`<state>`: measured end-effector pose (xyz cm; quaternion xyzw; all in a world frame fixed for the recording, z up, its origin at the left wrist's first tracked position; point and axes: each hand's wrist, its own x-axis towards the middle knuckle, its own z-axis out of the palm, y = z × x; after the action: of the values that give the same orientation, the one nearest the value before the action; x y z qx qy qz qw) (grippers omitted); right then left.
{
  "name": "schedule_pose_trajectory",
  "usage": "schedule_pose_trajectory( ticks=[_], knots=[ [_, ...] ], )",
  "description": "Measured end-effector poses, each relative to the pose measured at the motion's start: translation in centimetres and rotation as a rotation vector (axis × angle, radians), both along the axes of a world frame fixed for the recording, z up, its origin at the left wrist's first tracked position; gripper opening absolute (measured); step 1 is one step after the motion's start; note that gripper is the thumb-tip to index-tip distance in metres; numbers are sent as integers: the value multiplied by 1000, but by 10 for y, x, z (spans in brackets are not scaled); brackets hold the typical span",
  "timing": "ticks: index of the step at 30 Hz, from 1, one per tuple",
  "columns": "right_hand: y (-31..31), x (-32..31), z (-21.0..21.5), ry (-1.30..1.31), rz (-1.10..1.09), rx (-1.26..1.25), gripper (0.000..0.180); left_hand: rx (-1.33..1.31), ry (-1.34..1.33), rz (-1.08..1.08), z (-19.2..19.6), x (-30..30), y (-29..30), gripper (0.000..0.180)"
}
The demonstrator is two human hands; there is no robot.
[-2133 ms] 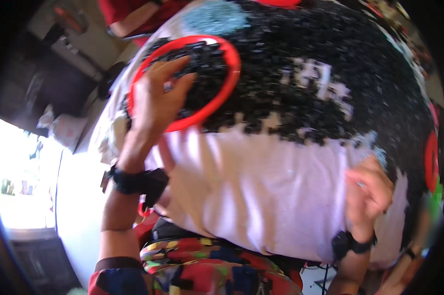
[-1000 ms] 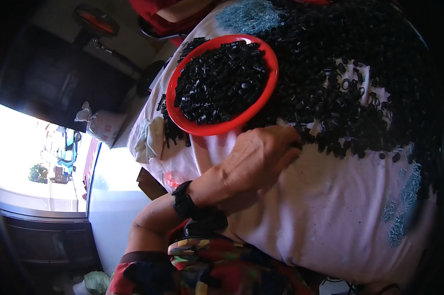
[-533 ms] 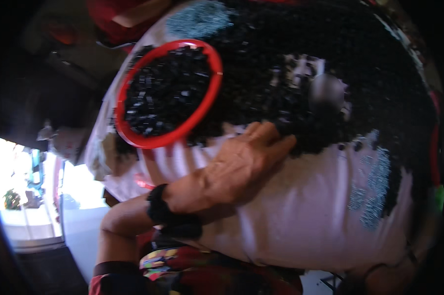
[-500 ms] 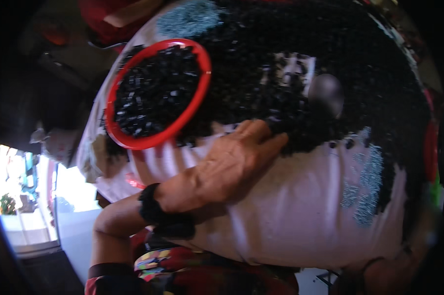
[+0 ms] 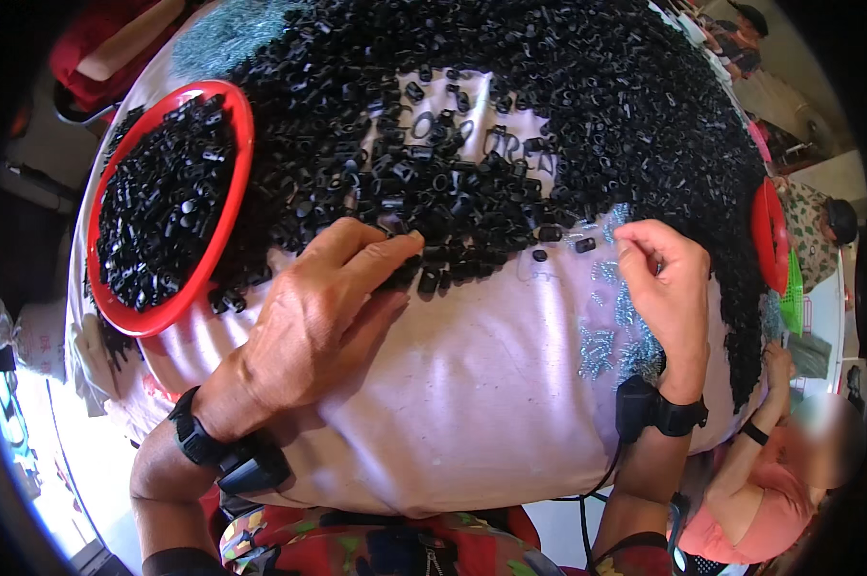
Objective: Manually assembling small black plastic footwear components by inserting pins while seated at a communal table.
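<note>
**Black parts close to scattering**

Black plastic pieces lie heaped on the white cloth. The left hand rests open, fingers spread at the heap's near edge. The right hand pinches at something too small to tell, above small metal springs. A careless sweep could mix springs into the heap or overshoot the full red basin.

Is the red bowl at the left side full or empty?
Full. The red bowl is heaped with small black plastic pieces that cover its whole inside, nearly up to the rim.
</note>
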<state>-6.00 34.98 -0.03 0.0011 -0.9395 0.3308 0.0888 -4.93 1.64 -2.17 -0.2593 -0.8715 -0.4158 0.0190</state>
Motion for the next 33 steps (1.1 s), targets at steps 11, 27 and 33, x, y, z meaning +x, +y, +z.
schedule_pose_trajectory(
  ticks=[11,27,33],
  knots=[
    [-20,8,6,83,185,331,16,-10,-14,25,-4,-1,-8,33],
    [-40,20,-2,41,285,123,16,49,-82,46,-2,3,-11,30],
    [-64,29,-8,19,454,-396,14,528,-923,-55,14,-2,1,23]
  ],
)
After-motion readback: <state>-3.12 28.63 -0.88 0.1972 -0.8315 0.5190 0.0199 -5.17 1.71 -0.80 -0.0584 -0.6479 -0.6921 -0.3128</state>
